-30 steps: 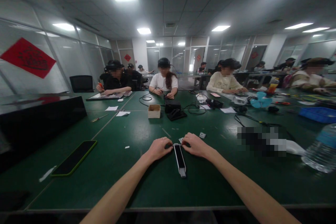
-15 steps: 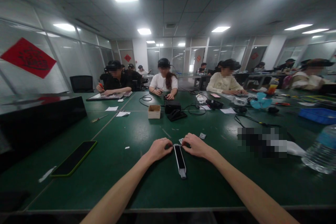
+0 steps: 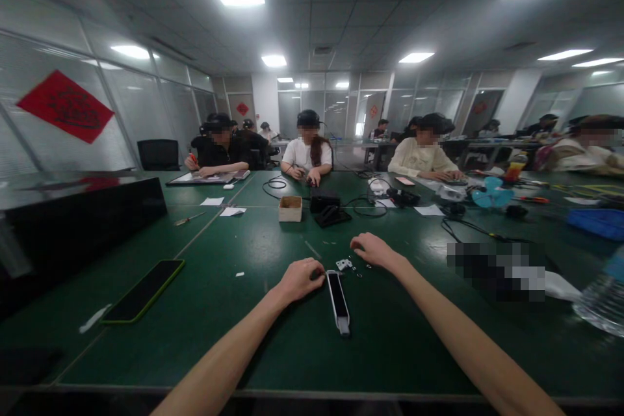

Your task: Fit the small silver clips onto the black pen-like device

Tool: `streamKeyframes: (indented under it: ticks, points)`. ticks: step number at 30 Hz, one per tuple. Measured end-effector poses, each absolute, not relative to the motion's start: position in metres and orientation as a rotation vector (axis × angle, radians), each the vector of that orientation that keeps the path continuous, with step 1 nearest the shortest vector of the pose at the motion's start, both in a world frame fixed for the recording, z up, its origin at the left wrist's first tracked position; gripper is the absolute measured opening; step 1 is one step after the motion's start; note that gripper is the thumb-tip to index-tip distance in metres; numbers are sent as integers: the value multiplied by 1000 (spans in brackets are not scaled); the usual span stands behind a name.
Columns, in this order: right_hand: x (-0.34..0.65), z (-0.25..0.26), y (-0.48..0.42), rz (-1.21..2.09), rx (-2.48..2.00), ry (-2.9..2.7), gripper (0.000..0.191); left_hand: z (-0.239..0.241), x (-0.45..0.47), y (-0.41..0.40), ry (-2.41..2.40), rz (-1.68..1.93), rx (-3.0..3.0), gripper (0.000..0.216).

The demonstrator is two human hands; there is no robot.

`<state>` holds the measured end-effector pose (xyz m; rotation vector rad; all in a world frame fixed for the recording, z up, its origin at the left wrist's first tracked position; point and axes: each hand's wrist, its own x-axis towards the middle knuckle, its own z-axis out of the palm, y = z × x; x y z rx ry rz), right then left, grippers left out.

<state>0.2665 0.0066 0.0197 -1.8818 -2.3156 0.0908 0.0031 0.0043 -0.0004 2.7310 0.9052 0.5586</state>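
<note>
A slim white-framed device with a dark face and a grey end (image 3: 338,299) lies lengthwise in front of me on the green table (image 3: 205,351). My left hand (image 3: 303,278) is at its far left corner, thumb and fingertips brought together; what is between them, if anything, is too small to make out. Farther up and to the right, my right hand (image 3: 374,249) hovers low, its fingers bent downward and apart from the device. Just beyond the device sits a small white perforated part (image 3: 344,264), with several tiny pieces scattered between it and my right hand.
A phone with a green edge (image 3: 145,291) and a screwdriver (image 3: 189,219) lie left. Ahead stand a small open box (image 3: 290,209) and black equipment (image 3: 325,205) with cables. At right are a blue fan (image 3: 492,193), a blue tray (image 3: 597,224) and a bottle (image 3: 602,302). Co-workers sit opposite.
My right hand has come off the far end of the device and moved away to the right, uncovering the small parts. My left hand has stayed by the device's corner. The view has shifted slightly.
</note>
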Motion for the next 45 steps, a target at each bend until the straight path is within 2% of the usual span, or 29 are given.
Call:
streamKeyframes:
  ticks: [15, 20, 25, 33, 38, 45]
  points:
    - [260, 16, 14, 525, -2160, -2182, 15, 2, 1, 2, 904, 550, 2727, 15]
    - [257, 19, 6, 530, -2180, -2128, 18, -1, 0, 4, 904, 571, 2729, 15]
    - [255, 23, -5, 412, -2068, -2136, 7, 3, 0, 2, 899, 558, 2741, 16]
    - [241, 29, -32, 226, -1593, -2081, 12, 11, -4, 0, 898, 538, 2758, 20]
    - [214, 29, -51, 350, -1376, -1933, 13, 15, -6, -3, 841, 655, 2761, 27]
    - [193, 19, -53, 591, -1236, -1753, 16, 7, 4, -5, 696, 948, 2711, 15]
